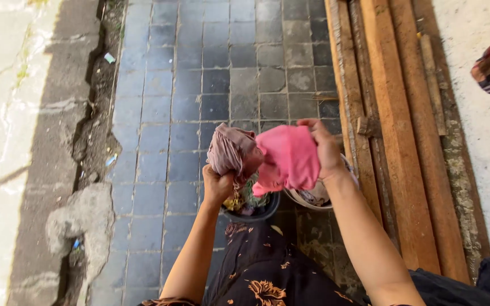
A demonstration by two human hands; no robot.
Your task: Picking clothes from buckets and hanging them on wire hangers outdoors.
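Mid-frame over dark grey square paving tiles (199, 85), the left hand (216, 186) grips a wrung mauve cloth (231, 150); the right hand (325, 148) pinches a pink cloth (287, 160); long wooden planks (392, 141) lie at right

I see soft, matt cloth: a pink piece (288, 158) and a mauve, crumpled one (232, 150). The paving tiles (199, 85) look rough stone (dull grey), the planks (395, 130) raw, weathered wood.

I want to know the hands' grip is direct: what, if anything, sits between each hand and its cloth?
Nothing visible: the left hand grips the mauve cloth directly, and the right hand pinches the pink cloth.
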